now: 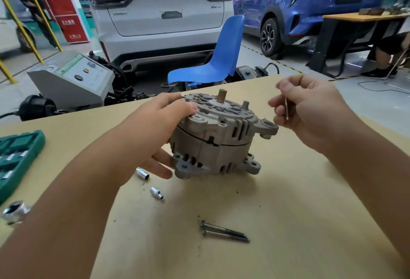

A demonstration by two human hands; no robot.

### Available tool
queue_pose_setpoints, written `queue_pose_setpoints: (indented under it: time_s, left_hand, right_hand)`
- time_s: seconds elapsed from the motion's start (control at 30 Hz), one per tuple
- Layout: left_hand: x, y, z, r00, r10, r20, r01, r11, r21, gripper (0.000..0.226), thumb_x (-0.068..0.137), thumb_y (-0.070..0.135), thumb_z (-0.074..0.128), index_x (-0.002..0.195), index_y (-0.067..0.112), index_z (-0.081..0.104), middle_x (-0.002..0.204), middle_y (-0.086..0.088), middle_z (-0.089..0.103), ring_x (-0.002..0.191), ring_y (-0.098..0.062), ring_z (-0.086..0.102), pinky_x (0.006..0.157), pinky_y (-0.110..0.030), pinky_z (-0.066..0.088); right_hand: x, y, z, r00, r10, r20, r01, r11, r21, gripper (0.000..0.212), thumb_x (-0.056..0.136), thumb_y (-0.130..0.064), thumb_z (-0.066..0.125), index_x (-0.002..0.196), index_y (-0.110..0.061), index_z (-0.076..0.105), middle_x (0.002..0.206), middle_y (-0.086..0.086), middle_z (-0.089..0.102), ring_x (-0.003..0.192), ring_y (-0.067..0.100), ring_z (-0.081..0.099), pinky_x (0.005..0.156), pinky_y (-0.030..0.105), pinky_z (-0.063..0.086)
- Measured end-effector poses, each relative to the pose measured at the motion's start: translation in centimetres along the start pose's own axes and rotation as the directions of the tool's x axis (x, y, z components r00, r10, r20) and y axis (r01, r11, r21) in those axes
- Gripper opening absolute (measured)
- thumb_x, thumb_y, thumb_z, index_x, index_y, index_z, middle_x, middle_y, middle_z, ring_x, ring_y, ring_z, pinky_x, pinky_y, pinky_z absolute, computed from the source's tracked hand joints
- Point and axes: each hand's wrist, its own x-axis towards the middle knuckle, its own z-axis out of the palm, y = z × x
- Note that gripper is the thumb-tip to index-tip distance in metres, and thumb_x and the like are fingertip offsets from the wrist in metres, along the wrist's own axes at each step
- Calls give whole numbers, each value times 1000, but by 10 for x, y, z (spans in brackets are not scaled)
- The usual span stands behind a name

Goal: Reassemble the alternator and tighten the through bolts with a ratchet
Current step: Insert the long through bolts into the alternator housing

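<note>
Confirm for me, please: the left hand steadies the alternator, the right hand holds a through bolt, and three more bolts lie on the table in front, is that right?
Not quite: the head view shows two bolts on the table, not three. The left hand does steady the alternator, and the right hand holds a thin bolt in its grip.

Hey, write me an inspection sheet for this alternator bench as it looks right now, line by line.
Surface: tan wooden tabletop, specks of dirt.
Job's things: grey cast-metal alternator upright, shaft up; two long dark through bolts lying side by side near the front; chrome ratchet head at the left edge.
Clutter: two small chrome sockets loose; green plastic socket case open.
Grippers: left hand steadies the alternator; right hand pinches a thin metal bolt.
Cables: black cables on the floor beyond the table.
Surroundings: blue plastic chair, white car, blue car.
</note>
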Motion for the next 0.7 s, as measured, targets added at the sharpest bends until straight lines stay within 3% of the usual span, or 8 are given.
queue_pose_setpoints:
  time_s: [0.07,0.17,0.23,0.3,0.37,0.5,0.57,0.7]
  left_hand:
    - [19,1,4,997,-9,-78,6,999,-38,18,97,40,62,101,58,61,121,-8,61,65,-31,75,53,-42,59]
    - [52,-4,6,993,66,-96,-71,996,-49,40,105,15,53,138,37,55,141,-6,48,103,-33,62,69,-41,53]
    - [64,-1,7,993,58,-106,-61,998,-28,48,104,8,52,149,25,51,146,-10,47,123,-38,55,77,-41,52]
    - [63,-3,5,994,49,-96,-53,998,-44,46,103,10,53,144,31,53,144,-14,50,107,-33,60,56,-35,58]
    - [51,-6,2,996,36,-88,-44,995,-87,39,98,17,60,124,46,58,131,-13,56,84,-30,65,40,-34,55]
    - [11,-18,-1,998,32,51,-19,971,-240,47,51,37,73,88,64,63,113,-14,58,56,-45,73,54,-66,57]
    - [1,-26,-4,990,75,123,-41,966,-256,64,42,38,71,100,64,62,114,-17,64,60,-53,71,59,-66,58]
    - [-4,-44,-4,977,139,165,-95,965,-246,69,45,38,72,107,67,58,113,-13,70,67,-51,74,57,-54,60]
  right_hand:
    - [0,3,0,995,76,63,-71,995,-74,21,105,-3,50,92,-11,64,63,10,64,46,12,47,44,25,43]
    - [-3,7,3,978,165,128,-146,978,-147,26,104,5,43,93,-6,65,61,10,61,45,12,45,53,31,44]
    - [-3,10,6,974,195,119,-174,971,-164,24,104,3,44,93,-4,65,55,7,56,43,13,43,54,32,40]
    - [-4,10,8,966,232,113,-211,962,-171,17,102,-13,55,94,-4,66,53,3,50,43,14,38,44,26,32]
    - [-7,10,10,960,243,142,-209,953,-218,31,92,-40,68,93,-9,68,55,1,50,44,13,34,39,24,26]
    - [-13,13,14,961,152,232,-51,919,-390,42,66,-51,80,83,-17,62,61,2,63,47,15,47,39,23,25]
    - [-15,15,16,953,126,276,-22,936,-351,43,64,-49,83,79,-20,54,65,5,66,47,20,50,43,23,26]
    - [-21,20,16,932,-33,361,142,950,-279,40,67,-42,84,72,-24,49,75,16,68,64,25,66,44,23,39]
